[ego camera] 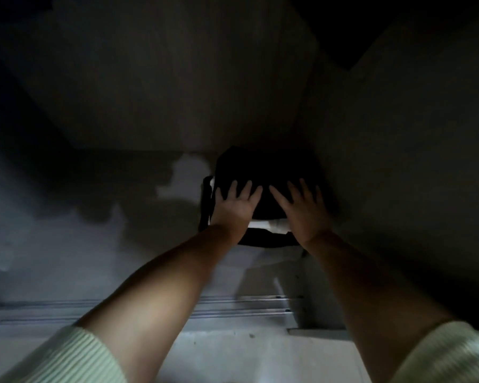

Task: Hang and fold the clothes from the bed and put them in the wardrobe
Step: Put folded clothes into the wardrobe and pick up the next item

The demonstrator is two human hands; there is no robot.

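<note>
Ribbed pale sleeves (67, 357) pushed back, left hand (234, 207) and right hand (302, 208) press spread fingers flat on folded dark clothes (263, 170) — stacked against the wardrobe (398, 161) side wall, beyond both palms.

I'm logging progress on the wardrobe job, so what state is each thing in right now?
Black folded garment: folded, lying flat on the wardrobe shelf, on top of a stack.
White garment: under the black one, only an edge showing.
Left hand: fingers straight and spread, pressing on the black garment.
Right hand: fingers straight and spread, pressing on the black garment.
Wardrobe shelf: dimly lit, bearing the stack.
</note>
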